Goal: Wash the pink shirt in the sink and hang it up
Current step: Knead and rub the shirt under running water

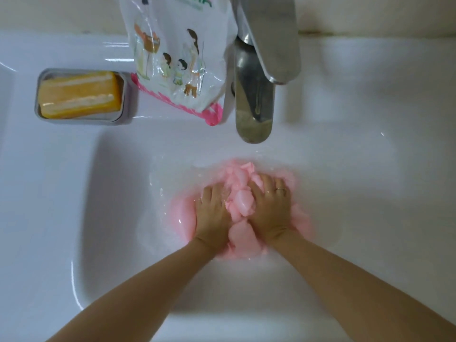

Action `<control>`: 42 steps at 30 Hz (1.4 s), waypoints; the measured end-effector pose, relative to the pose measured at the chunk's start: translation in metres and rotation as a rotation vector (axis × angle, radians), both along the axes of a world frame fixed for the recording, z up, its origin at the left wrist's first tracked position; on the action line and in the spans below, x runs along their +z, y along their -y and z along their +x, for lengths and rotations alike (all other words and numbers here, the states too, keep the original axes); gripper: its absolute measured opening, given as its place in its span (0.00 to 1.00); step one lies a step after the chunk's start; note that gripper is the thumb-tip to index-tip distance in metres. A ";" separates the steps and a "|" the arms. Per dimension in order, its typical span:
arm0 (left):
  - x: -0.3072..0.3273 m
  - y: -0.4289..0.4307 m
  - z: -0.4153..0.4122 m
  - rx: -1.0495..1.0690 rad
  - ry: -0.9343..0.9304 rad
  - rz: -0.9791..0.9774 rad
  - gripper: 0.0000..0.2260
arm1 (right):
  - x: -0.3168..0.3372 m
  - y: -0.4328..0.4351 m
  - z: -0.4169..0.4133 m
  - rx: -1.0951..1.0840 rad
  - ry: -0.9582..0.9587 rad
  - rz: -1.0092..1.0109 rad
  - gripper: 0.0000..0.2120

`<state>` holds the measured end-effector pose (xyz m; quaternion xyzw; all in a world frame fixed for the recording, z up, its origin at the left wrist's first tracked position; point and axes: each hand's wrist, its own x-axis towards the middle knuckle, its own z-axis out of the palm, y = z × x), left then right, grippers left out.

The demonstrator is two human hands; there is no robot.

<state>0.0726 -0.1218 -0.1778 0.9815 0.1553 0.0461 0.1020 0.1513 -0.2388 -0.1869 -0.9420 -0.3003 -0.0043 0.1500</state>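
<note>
1. The shirt [243, 208] lies in the bottom of the white sink [74, 193], bunched into a wet pink heap just in front of the faucet [254, 95]. A little water [158, 193] stands around it.
2. The left hand [213, 213] is on the left part of the heap. Its fingers are bent down into the cloth and grasp a fold of it.
3. The right hand [270, 208] is on the right part of the heap, close beside the left hand. Its fingers are curled over the cloth and grasp it too. One finger has a ring [281, 189].
4. Folds of pink cloth rise up between the two hands, and more cloth spreads out on both sides under them.
5. Both forearms come from the lower edge of the view and are bare.
6. On the sink edge at the left stands a grey dish [128, 102] with an orange soap [79, 95] in it.
7. Between the dish and the faucet stands a white bag [177, 58] with a pink lower edge and drawn figures; it leans against the faucet.
</note>
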 end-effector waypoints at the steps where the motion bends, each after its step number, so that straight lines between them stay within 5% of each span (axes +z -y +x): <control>1: -0.001 -0.001 0.003 0.019 0.047 -0.011 0.23 | -0.002 -0.001 0.002 -0.009 0.015 0.010 0.15; 5: -0.002 -0.009 0.018 -0.007 0.068 -0.101 0.13 | -0.009 -0.008 0.011 -0.042 0.085 0.064 0.12; 9: 0.012 -0.011 0.036 0.026 -0.178 -0.033 0.20 | -0.002 -0.019 0.019 -0.128 0.137 0.102 0.14; 12: 0.015 -0.010 0.041 -0.068 -0.410 0.157 0.20 | 0.011 -0.029 0.023 -0.233 0.008 0.055 0.15; 15: 0.024 -0.011 0.050 -0.035 -0.492 0.043 0.11 | 0.024 -0.037 0.030 -0.313 -0.094 0.085 0.12; 17: 0.036 -0.017 0.050 0.110 -0.411 -0.212 0.07 | 0.039 -0.039 0.033 -0.395 -0.322 0.154 0.15; 21: 0.076 -0.027 0.025 0.323 -0.129 -1.160 0.19 | 0.079 -0.014 0.026 -0.437 -0.789 0.285 0.14; 25: 0.112 -0.041 -0.017 0.209 -0.090 -1.541 0.38 | 0.122 0.017 0.008 -0.376 -1.057 0.585 0.09; 27: 0.108 -0.041 -0.028 0.203 -0.158 -1.416 0.37 | 0.123 0.020 -0.004 -0.370 -0.930 0.369 0.19; 29: 0.087 -0.029 -0.033 0.127 -0.199 -0.774 0.35 | 0.108 0.020 -0.015 -0.227 -0.541 0.059 0.29; 31: 0.054 -0.013 -0.035 0.010 -0.191 -0.278 0.34 | 0.085 0.016 -0.024 -0.087 -0.371 -0.069 0.38; 37: 0.013 0.002 -0.021 -0.129 -0.017 -0.008 0.29 | 0.038 0.006 -0.021 0.081 -0.202 -0.240 0.30; 42: -0.006 0.001 -0.003 -0.125 0.060 0.108 0.16 | 0.018 -0.001 -0.009 0.084 0.044 -0.072 0.20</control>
